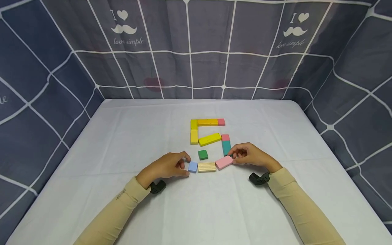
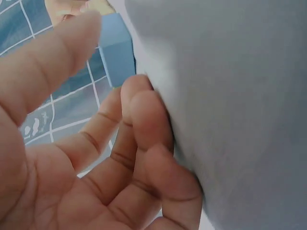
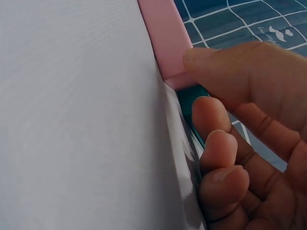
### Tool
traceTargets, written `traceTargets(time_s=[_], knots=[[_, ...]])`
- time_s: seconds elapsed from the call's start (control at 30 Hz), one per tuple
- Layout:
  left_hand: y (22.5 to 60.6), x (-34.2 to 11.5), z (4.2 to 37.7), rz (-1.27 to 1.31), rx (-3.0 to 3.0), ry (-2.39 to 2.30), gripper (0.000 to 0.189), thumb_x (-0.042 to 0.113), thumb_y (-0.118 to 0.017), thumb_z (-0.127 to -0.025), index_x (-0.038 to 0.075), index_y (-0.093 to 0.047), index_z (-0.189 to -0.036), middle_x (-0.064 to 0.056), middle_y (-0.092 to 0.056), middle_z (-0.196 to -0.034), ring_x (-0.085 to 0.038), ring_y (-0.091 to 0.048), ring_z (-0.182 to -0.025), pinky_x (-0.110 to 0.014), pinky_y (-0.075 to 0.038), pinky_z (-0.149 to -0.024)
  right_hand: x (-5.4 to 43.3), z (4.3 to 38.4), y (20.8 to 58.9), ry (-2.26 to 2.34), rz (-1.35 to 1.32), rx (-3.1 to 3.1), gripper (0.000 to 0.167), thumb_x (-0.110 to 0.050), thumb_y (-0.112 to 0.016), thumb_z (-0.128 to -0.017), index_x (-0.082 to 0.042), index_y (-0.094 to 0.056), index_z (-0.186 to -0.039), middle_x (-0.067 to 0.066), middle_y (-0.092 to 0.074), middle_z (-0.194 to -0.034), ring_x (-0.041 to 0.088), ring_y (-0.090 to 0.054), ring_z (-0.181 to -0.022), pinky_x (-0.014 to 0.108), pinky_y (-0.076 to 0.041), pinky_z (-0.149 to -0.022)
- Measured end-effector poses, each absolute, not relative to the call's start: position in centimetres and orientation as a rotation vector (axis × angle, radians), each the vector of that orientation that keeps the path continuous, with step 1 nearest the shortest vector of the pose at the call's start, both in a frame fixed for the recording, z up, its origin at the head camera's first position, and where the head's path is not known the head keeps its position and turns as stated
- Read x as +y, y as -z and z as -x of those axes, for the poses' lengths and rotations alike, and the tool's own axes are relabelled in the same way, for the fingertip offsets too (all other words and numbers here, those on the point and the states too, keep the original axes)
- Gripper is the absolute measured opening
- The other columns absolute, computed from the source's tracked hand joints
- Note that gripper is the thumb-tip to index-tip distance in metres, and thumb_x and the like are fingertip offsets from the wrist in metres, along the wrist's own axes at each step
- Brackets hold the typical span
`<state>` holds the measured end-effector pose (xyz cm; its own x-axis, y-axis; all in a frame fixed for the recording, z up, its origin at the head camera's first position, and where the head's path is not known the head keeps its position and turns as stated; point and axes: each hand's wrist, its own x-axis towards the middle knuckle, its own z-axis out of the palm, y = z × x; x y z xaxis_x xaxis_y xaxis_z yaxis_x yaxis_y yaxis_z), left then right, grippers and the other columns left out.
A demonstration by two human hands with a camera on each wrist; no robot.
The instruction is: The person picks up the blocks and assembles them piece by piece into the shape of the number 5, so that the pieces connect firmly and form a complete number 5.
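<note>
My left hand [image 1: 167, 165] pinches a light blue block [image 1: 193, 167], thumb and index fingertip at its near and far left corners. In the left wrist view the thumb [image 2: 62, 52] overlaps the blue block [image 2: 117, 50], and the other fingers curl low by the cloth. My right hand [image 1: 251, 156] pinches the right end of a tilted pink block [image 1: 224, 162]. The right wrist view has the thumb on the pink block [image 3: 165, 38] and another fingertip near the teal block [image 3: 188, 100]. Between the blue and pink blocks lies a ridged wooden block [image 1: 206, 167].
A teal block [image 1: 226, 148] with a small pink block [image 1: 225, 137] rises from the pink one. Beyond are a slanted yellow block [image 1: 210, 139], a yellow corner row [image 1: 194, 137] and a loose green block [image 1: 203, 154]. Dark checked cloth [image 1: 208, 68] walls the white table [image 1: 137, 126].
</note>
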<state>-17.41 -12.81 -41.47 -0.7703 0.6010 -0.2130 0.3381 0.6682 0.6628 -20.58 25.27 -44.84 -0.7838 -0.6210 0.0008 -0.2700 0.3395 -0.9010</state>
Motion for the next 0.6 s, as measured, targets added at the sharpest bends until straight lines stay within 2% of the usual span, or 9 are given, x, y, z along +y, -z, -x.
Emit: traceTargets(time_s=[0.27,0.47,0.6], knots=[[40.8,-13.5,17.7,-0.782,2.458,-0.842,0.042,0.023,-0.083,-0.098,0.007,-0.064,-0.131,0.002,-0.061,-0.094,-0.013,-0.053,-0.082,-0.027,-0.044,-0.074,25.2,20.6,44.8,1.405,0.794,2.267,0.024,0.006,-0.077,-0.093,0.01,-0.073,-0.116,0.007,-0.065,-0.094,0.012,-0.051,-0.075,0.02,-0.043,-0.068],[39.9,-13.4,18.7,-0.826,2.486,-0.811,0.043,0.023,-0.079,-0.101,0.008,-0.064,-0.138,-0.003,-0.066,-0.11,-0.016,-0.058,-0.092,-0.031,-0.05,-0.083,25.3,20.6,44.6,1.397,0.767,2.274,0.025,0.006,-0.078,-0.093,0.01,-0.073,-0.116,0.008,-0.065,-0.094,0.012,-0.05,-0.075,0.02,-0.042,-0.068],[39.4,-13.0,19.7,-0.837,2.475,-0.813,0.043,0.022,-0.076,-0.103,0.011,-0.064,-0.143,-0.006,-0.068,-0.117,-0.019,-0.06,-0.095,-0.034,-0.052,-0.084,25.3,20.6,44.7,1.395,0.757,2.281,0.025,0.005,-0.079,-0.093,0.009,-0.073,-0.116,0.007,-0.064,-0.094,0.012,-0.05,-0.075,0.02,-0.041,-0.067]])
